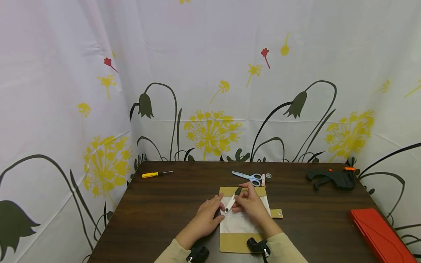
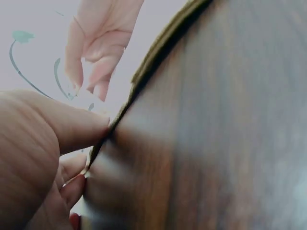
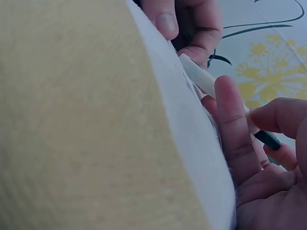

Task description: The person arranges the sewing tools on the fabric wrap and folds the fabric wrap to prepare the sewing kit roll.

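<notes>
A tan-edged white fabric case (image 1: 238, 243) lies unfolded on the table, with a snap tab (image 1: 277, 213) sticking out at its right. My right hand (image 1: 252, 205), above the case, pinches a slim white tool with a dark end (image 1: 231, 203) between thumb and fingers. The tool slants, its white end pointing down-left toward my left hand; its exact kind is unclear. My left hand (image 1: 206, 216) rests on the case's left edge. In the left wrist view its thumb (image 2: 81, 127) touches that edge. The right wrist view shows the tool (image 3: 199, 74) near the left fingertips.
Just behind the case lie blue scissors (image 1: 251, 178), a small pale packet (image 1: 263, 180) and a small round grey item (image 1: 268, 177). A yellow-handled screwdriver (image 1: 152, 175) lies at back left. A black tool with orange parts (image 1: 337, 179) and a red case (image 1: 381, 232) are at right.
</notes>
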Motion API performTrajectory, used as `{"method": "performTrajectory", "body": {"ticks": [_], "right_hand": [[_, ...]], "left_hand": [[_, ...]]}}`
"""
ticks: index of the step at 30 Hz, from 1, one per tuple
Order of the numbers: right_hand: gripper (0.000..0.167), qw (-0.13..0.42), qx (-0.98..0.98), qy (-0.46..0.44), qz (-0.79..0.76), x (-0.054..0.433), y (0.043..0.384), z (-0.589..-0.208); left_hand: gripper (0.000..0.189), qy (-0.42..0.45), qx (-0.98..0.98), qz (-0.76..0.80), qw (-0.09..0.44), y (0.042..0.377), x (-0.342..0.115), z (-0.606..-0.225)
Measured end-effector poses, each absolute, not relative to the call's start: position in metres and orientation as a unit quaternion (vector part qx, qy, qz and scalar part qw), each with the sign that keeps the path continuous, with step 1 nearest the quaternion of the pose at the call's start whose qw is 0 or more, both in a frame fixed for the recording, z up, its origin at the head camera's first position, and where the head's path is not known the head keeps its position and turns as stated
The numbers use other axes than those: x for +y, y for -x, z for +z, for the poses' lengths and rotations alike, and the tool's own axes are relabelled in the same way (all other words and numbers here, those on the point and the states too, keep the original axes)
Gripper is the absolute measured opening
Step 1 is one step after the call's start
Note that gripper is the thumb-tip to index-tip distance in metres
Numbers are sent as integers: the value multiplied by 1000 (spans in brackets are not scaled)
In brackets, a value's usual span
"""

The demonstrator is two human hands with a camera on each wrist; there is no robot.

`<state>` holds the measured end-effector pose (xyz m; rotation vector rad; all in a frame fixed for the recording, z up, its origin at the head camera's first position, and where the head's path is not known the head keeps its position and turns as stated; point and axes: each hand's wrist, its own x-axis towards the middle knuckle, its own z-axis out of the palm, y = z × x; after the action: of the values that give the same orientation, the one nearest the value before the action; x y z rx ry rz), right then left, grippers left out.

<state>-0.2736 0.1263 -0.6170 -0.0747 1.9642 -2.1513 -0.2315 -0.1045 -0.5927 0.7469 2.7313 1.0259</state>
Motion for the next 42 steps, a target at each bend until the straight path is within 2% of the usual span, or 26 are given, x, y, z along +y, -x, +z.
{"method": "performTrajectory", "body": {"ticks": [10, 42], "right_hand": [[57, 117, 669, 44, -733, 127, 272, -613], [44, 172, 730, 133, -648, 128, 272, -613]], "left_hand": [[15, -219, 903, 367, 45, 231, -100, -595], [14, -199, 884, 420, 51, 232, -101, -597]]}}
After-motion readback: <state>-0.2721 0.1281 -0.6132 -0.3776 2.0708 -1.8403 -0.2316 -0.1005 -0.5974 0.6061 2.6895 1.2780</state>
